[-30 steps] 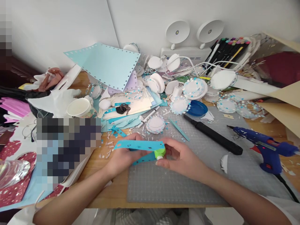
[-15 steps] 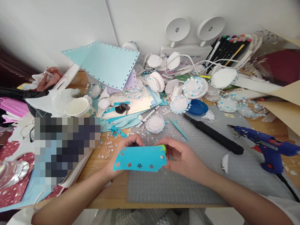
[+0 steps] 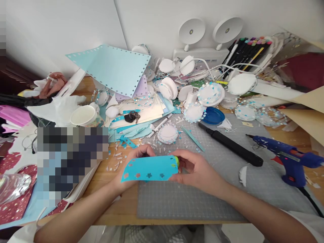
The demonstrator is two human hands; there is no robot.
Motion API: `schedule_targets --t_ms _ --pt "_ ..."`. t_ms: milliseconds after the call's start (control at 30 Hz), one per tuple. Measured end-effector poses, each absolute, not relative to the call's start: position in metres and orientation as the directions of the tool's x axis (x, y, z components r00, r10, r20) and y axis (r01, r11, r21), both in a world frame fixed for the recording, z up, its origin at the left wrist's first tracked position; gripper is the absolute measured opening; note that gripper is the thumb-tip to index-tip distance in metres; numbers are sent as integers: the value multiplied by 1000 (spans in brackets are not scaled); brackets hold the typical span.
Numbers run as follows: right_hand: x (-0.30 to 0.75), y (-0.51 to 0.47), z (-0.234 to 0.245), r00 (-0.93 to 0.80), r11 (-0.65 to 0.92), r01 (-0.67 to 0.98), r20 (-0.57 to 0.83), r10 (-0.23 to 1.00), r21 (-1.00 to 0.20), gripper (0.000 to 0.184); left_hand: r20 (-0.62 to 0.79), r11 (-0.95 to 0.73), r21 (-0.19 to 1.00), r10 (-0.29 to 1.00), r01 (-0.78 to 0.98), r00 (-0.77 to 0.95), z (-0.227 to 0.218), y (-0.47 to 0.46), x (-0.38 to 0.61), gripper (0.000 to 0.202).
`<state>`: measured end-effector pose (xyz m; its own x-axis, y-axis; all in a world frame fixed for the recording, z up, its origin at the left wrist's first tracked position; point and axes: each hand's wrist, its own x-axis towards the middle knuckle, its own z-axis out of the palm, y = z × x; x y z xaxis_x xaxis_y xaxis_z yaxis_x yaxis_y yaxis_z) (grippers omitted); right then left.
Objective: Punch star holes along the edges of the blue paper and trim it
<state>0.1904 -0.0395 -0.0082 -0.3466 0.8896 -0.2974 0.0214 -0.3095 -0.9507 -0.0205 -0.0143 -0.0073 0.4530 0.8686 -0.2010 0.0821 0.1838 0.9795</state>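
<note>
The blue paper strip [image 3: 152,165], nearly edge-on a second ago, now shows its punched face above the cutting mat [image 3: 177,202]. The left hand [image 3: 134,152] holds one end; the right hand [image 3: 194,167] grips the green craft punch [image 3: 177,162] (mostly hidden), seemingly set over the strip's edge.

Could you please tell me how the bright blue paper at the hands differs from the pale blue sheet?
The bright blue paper has a stronger colour than the pale blue sheet. The bright blue paper also looks smaller than the pale blue sheet. The bright blue paper is between the left hand and right hand; the pale blue sheet rests behind, untouched. Both have holes along their edges.
</note>
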Motion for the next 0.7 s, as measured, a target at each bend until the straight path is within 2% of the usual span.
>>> schedule_targets --t_ms 233,467,600,700 --pt "190 -39 -8 -352 -362 -23 -331 876 -932 46 -191 167 982 870 93 454 -9 -14 -20 19" --pt "189 -38 -4 -334 -363 1 -342 878 -932 44 -200 197 979 862 55 466 -14 -13 -21 13" --pt "189 -39 1 -328 -305 50 -304 894 -951 35 -247 272 962 852 13 461 -12 -13 -16 17" --pt "190 -39 2 -326 -270 55 -273 905 -961 32 -197 213 977 871 16 450 -3 -16 -11 14"
